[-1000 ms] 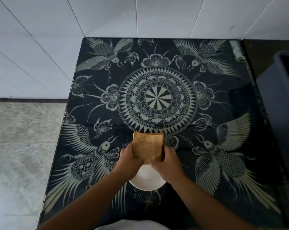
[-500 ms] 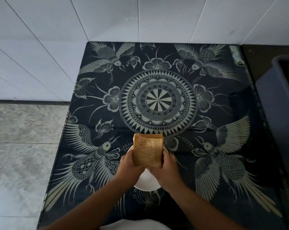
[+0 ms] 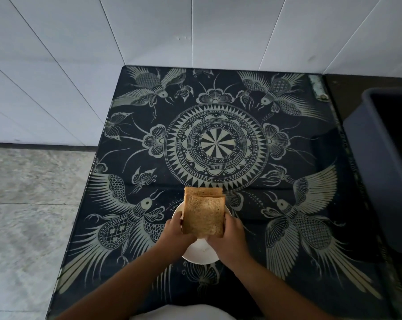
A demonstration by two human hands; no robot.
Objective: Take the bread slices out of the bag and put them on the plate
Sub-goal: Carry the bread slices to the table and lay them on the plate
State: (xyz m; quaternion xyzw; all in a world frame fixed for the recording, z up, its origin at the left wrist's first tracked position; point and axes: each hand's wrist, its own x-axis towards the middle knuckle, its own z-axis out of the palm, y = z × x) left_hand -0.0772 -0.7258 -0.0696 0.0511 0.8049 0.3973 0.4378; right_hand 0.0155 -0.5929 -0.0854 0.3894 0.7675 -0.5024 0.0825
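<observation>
A stack of brown bread slices (image 3: pixel 204 213) is held upright between both hands, just above a small white plate (image 3: pixel 200 254) near the table's front edge. The front slice sits a little lower than the ones behind it. My left hand (image 3: pixel 175 232) grips the stack's left side and my right hand (image 3: pixel 227 236) grips its right side. Both hands and the bread hide most of the plate. No bag is in view.
The table (image 3: pixel 299 146) is covered by a dark cloth printed with pale birds and a round centre pattern. A grey plastic bin (image 3: pixel 380 169) stands at the right edge. White tiled walls close the back and left. Grey floor lies to the left.
The slices have fanned apart slightly, with the front one sliding down. Hands and bread stay over the plate; the camera view has shifted a little.
</observation>
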